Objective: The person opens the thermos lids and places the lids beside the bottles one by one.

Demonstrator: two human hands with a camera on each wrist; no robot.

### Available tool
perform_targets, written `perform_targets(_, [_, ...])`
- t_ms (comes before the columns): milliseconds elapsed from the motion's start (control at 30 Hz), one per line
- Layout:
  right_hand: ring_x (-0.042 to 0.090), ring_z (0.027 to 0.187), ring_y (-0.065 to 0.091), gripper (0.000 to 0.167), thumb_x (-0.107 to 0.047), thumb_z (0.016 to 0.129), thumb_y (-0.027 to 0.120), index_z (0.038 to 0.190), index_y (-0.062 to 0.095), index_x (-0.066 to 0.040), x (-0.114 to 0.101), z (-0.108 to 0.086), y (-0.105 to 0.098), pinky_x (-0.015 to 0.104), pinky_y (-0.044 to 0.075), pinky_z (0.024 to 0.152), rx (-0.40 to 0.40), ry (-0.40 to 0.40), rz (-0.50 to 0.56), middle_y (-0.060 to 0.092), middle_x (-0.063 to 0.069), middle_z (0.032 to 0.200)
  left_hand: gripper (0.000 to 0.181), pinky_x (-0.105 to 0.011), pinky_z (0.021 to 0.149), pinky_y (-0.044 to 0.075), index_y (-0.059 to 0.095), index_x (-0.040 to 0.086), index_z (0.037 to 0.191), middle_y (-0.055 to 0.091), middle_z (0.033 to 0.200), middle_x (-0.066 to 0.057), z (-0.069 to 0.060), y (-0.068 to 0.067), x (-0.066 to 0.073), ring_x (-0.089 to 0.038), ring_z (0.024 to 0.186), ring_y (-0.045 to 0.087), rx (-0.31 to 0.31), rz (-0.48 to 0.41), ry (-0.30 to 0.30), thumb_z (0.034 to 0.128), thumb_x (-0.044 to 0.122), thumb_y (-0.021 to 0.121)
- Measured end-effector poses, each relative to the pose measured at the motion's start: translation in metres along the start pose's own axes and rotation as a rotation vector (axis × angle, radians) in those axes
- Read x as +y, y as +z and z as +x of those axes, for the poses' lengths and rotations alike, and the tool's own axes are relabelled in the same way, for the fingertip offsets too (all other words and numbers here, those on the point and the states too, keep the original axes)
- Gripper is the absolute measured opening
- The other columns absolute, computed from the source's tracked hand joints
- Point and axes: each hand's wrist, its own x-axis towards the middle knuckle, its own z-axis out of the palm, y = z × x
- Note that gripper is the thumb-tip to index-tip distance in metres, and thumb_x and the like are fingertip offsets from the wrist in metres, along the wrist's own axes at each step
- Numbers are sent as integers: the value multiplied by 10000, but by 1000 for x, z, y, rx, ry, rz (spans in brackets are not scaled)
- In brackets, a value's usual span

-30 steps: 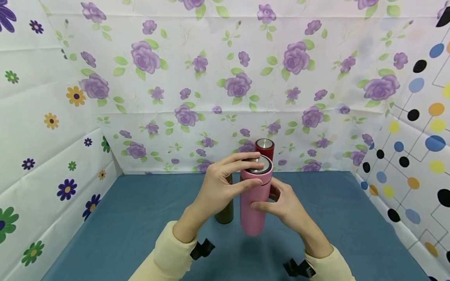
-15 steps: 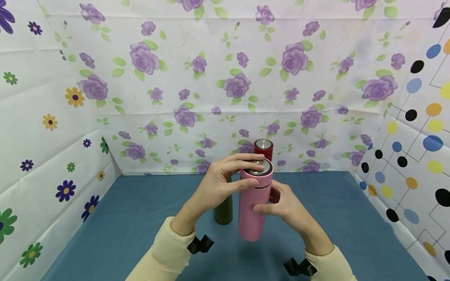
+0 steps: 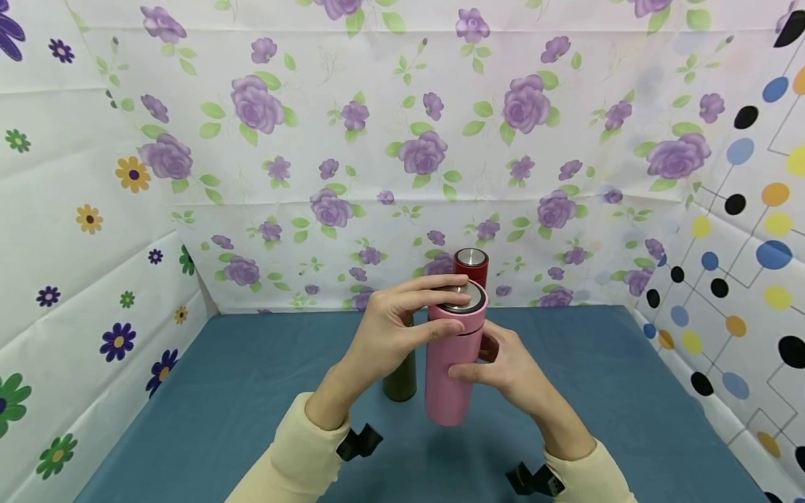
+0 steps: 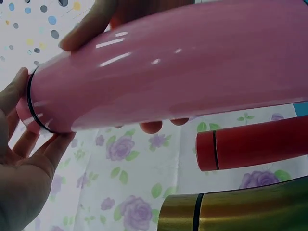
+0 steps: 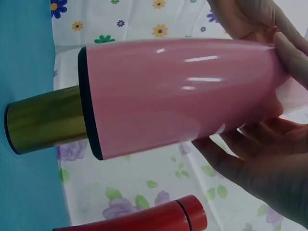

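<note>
Raised a touch from half a second ago, a pink bottle (image 3: 448, 391) hangs over the blue table (image 3: 270, 370); from left, the left hand (image 3: 388, 325) grips its lid (image 3: 473, 323) between thumb and fingers, a green bottle (image 3: 400, 383) stands behind, a red bottle (image 3: 472, 268) shows farther back, and the right hand (image 3: 511, 365) curls round the pink body

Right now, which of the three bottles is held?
The pink bottle: left hand on its lid, right hand gripping below. Red bottle and green bottle: unheld.
</note>
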Motion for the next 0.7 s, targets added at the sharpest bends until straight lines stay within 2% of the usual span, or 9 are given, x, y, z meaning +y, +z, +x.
perform_targets(200, [316, 1145, 677, 579, -153, 928, 783, 1467, 572, -168, -3, 1, 5, 400, 586, 924, 58, -19, -61, 659, 83, 1320, 374, -406, 1023, 549, 750, -22, 1215, 640, 1409, -152, -2, 9, 2, -269, 1339, 588, 86, 147, 65, 848, -73, 806])
perform_targets(300, [311, 1149, 677, 579, -153, 924, 787, 1463, 579, -187, -2, 1, 4, 399, 584, 928, 67, -19, -70, 661, 70, 1320, 400, -391, 1026, 547, 752, -7, 1216, 638, 1410, -148, -1, 10, 2, -255, 1337, 589, 91, 201, 74, 829, -83, 819])
perform_targets(533, [344, 1147, 676, 555, -164, 932, 771, 1455, 582, -160, 0, 1, 0, 412, 591, 917, 43, -18, -38, 666, 102, 1311, 371, -409, 1091, 498, 722, 43, 1300, 582, 1487, -65, 0, 1, 2, -224, 1408, 514, -16, 146, -25, 932, 27, 767])
perform_targets(700, [363, 1121, 680, 546, -158, 938, 766, 1448, 576, -117, 1, 0, -3, 420, 599, 898, 13, -3, -8, 677, 134, 1281, 344, -443, 1098, 490, 697, 17, 1318, 565, 1501, -89, 1, -2, -2, -257, 1412, 505, -59, 47, -39, 998, 141, 721])
